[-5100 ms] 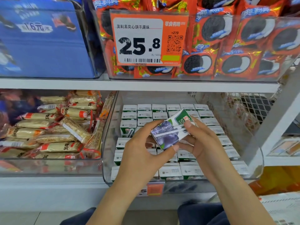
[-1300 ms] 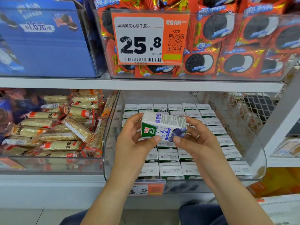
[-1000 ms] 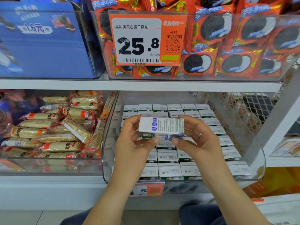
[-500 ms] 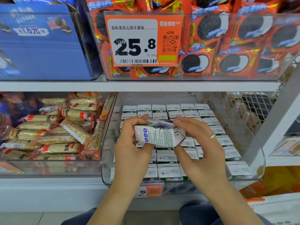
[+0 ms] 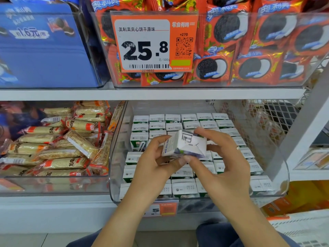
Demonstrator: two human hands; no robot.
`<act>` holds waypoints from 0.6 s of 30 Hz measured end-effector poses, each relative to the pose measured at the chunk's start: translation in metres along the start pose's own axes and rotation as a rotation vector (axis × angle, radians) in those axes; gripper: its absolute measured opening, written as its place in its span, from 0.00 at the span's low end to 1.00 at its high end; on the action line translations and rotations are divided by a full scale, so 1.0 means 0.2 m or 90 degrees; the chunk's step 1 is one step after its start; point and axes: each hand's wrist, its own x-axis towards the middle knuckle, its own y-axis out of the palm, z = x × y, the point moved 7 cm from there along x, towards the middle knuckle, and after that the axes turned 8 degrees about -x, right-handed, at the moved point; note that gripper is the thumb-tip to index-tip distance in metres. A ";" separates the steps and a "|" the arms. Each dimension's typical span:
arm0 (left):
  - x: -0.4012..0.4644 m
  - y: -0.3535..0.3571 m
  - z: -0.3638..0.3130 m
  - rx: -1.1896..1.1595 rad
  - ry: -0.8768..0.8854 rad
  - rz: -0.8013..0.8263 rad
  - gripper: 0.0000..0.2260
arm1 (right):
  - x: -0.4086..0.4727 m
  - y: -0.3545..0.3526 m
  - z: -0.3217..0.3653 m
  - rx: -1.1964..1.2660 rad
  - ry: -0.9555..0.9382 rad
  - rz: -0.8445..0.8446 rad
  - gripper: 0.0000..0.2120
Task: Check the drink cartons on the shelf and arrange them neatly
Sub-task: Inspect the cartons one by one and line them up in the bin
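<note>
Drink carton: one unit, tilted, folded end toward camera, gripped between left hand and right hand, above clear bin of ranked cartons on lower shelf.

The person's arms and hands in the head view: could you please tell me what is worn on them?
Both forearms are bare, with no sleeves, gloves or watch in view. The right hand wears a thin, pale ring on one finger; the left hand shows no ring or other jewellery. Dark blue trousers show below the arms.
</note>
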 end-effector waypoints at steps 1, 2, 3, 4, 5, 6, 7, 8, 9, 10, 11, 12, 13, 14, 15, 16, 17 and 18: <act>0.00 -0.01 -0.01 0.004 0.012 -0.014 0.25 | 0.01 -0.01 -0.03 0.038 0.045 -0.009 0.19; 0.00 -0.01 -0.02 0.008 0.029 -0.032 0.25 | 0.02 -0.02 -0.06 0.091 0.107 -0.027 0.18; 0.00 -0.02 -0.03 0.006 0.045 -0.051 0.25 | 0.03 -0.03 -0.11 0.155 0.175 -0.050 0.17; -0.01 -0.03 -0.04 -0.008 0.058 -0.066 0.25 | 0.03 -0.04 -0.15 0.220 0.243 -0.073 0.16; 0.00 -0.04 -0.05 -0.028 0.065 -0.074 0.25 | 0.03 -0.05 -0.20 0.273 0.308 -0.090 0.14; 0.00 -0.05 -0.06 -0.048 0.068 -0.070 0.26 | 0.03 -0.05 -0.25 0.306 0.368 -0.094 0.13; -0.01 -0.05 -0.07 -0.058 0.072 -0.052 0.27 | 0.02 -0.04 -0.29 0.322 0.422 -0.081 0.11; -0.01 -0.04 -0.08 -0.049 0.080 -0.028 0.27 | 0.01 -0.03 -0.32 0.332 0.473 -0.057 0.11; -0.02 -0.03 -0.09 -0.018 0.096 -0.007 0.30 | 0.00 -0.01 -0.34 0.339 0.521 -0.028 0.11; -0.03 -0.01 -0.10 0.026 0.116 0.010 0.33 | -0.02 0.00 -0.36 0.345 0.561 0.000 0.12; -0.04 0.00 -0.12 0.069 0.139 0.022 0.37 | -0.03 0.02 -0.37 0.347 0.591 0.022 0.13; -0.05 0.01 -0.13 0.108 0.162 0.029 0.39 | -0.05 0.03 -0.38 0.346 0.609 0.036 0.13; -0.06 0.03 -0.14 0.146 0.188 0.031 0.40 | -0.05 0.04 -0.37 0.341 0.615 0.043 0.12; -0.07 0.04 -0.16 0.186 0.220 0.028 0.40 | -0.05 0.05 -0.37 0.334 0.613 0.047 0.11; -0.08 0.05 -0.18 0.223 0.257 0.023 0.38 | -0.05 0.05 -0.36 0.326 0.607 0.050 0.11; -0.09 0.06 -0.20 0.253 0.292 0.021 0.36 | -0.05 0.06 -0.35 0.317 0.601 0.051 0.11; -0.10 0.07 -0.21 0.282 0.320 0.021 0.33 | -0.05 0.06 -0.34 0.308 0.596 0.052 0.12; -0.10 0.07 -0.21 0.315 0.340 0.020 0.30 | -0.05 0.05 -0.34 0.302 0.594 0.055 0.14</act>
